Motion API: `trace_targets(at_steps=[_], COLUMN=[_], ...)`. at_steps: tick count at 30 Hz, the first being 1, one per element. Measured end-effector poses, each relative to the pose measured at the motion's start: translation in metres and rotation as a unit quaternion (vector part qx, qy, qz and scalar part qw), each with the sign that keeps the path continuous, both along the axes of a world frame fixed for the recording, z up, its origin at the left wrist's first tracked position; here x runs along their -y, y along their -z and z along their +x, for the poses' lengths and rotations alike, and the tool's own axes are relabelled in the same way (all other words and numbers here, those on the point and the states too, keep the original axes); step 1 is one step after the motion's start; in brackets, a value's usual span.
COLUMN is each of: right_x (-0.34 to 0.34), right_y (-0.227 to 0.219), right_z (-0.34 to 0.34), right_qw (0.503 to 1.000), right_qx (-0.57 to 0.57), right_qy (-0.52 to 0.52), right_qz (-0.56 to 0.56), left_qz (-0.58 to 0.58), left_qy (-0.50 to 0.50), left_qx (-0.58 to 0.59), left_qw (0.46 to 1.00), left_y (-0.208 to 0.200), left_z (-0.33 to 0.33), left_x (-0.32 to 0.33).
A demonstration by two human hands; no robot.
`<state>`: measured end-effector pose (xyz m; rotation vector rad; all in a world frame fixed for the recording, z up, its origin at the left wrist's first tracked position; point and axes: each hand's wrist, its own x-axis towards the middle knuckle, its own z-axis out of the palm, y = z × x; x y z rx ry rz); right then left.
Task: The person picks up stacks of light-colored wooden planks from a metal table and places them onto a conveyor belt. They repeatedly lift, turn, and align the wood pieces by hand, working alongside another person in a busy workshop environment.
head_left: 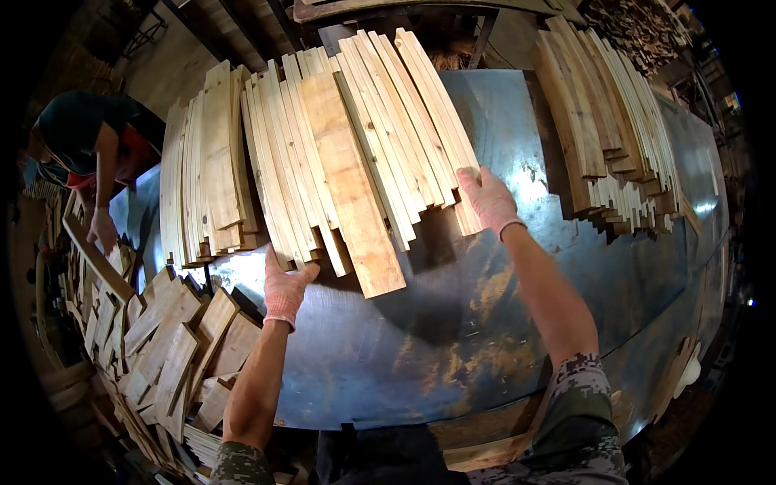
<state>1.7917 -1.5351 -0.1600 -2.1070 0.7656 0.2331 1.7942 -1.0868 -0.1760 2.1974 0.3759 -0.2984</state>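
A wide row of pale wooden slats (376, 121) lies side by side on the metal-topped table, their near ends uneven. One broader wooden board (356, 194) rests on top and sticks out toward me. My left hand (287, 289), in a pinkish glove, grips the row's near left corner, its thumb across the slat ends and its fingertips partly hidden. My right hand (489, 200), gloved too, is closed against the outermost slat on the right, near its end. The hands hold the row between them.
Another slat stack (212, 170) stands close on the left, and a further stack (606, 121) on the right. The metal tabletop (485, 323) carries sawdust. Offcuts (174, 347) are heaped at lower left. Beyond them a bent-over co-worker (101, 141) reaches toward the heap.
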Motion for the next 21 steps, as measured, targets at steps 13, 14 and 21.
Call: trace_targets(at_steps=[13, 14, 21], right_x=[-0.034, -0.036, -0.077], right_y=[-0.006, -0.006, -0.013], right_z=[0.053, 0.042, -0.121], right_qw=[0.986, 0.985, 0.990], right_qx=[-0.008, -0.010, -0.049], right_qy=[0.081, 0.084, 0.085], right_qz=[-0.147, -0.147, -0.101], left_qz=[0.034, 0.029, -0.055], left_qy=[0.076, 0.074, 0.120], left_qx=[0.011, -0.009, 0.039], left_qw=[0.996, 0.997, 0.990], left_y=[-0.006, -0.009, 0.008], left_z=[0.015, 0.010, -0.130], left_x=[0.009, 0.006, -0.065])
